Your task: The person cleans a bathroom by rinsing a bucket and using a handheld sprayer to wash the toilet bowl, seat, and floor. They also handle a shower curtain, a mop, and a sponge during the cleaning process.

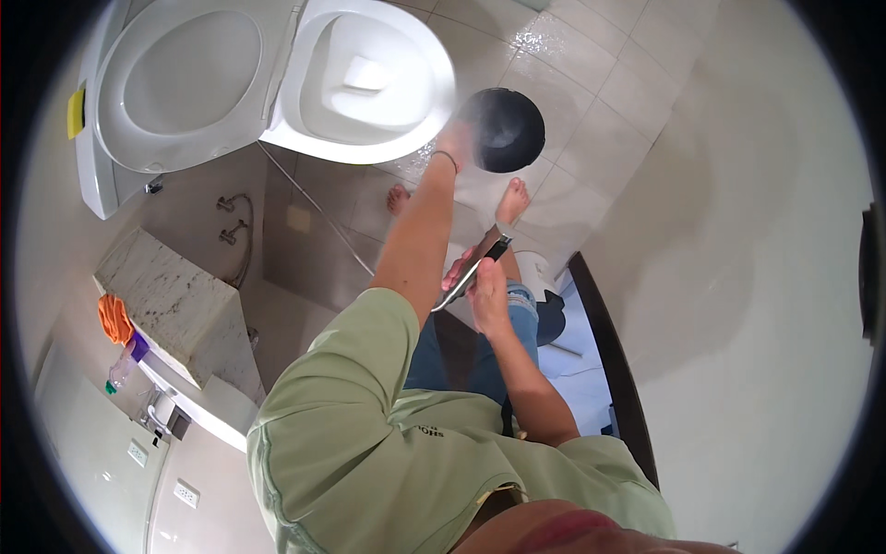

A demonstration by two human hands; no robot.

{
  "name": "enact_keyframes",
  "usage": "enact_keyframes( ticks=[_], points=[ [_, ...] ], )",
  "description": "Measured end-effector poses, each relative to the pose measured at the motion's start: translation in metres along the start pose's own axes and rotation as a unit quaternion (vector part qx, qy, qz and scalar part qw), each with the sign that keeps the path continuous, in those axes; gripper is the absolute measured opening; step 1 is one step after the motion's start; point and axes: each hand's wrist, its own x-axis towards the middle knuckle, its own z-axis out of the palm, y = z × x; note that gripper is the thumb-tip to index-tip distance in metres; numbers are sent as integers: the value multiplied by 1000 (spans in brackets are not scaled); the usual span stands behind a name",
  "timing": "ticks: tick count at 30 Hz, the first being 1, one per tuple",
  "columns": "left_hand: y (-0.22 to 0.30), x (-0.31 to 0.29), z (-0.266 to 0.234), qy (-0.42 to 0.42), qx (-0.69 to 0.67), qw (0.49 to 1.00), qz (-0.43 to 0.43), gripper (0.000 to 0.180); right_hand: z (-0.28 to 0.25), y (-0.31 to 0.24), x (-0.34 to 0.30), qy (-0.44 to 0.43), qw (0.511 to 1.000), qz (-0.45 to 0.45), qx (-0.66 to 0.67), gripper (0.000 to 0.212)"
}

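Right hand (491, 294) grasps sprayer (472, 266). Black bucket (529, 134) just right of left hand (454, 140); mist blurs fingers, cannot tell grip. Risk: wet rim could slip, tipping bucket; feet (513, 198) could slide on wet floor (574, 125).

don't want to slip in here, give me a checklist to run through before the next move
1. Right hand closed around the silver sprayer-like tool: ok.
2. Left hand gripping the black round container: cannot tell; the hand is blurred at its edge.
3. Toilet lid raised: ok.
4. Tiled floor dry: not ok; wet patches shine.
5. Footwear on the feet: not ok; both are bare.
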Motion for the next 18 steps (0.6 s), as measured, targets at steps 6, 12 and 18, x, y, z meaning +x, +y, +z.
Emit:
enact_keyframes(
  ticks=[6,12,18],
  points=[
    [-68,97,-76,78,113,982,128,43,20,-6,-24,-57,998,-19,-13,52],
    [-35,29,17,41,-113,990,-77,43,-15,-3,0,8,999,-6,31,54],
    [-19,12,7,61,-52,995,-54,44,1,-32,-15,-26,999,-10,-46,53]
  ],
)
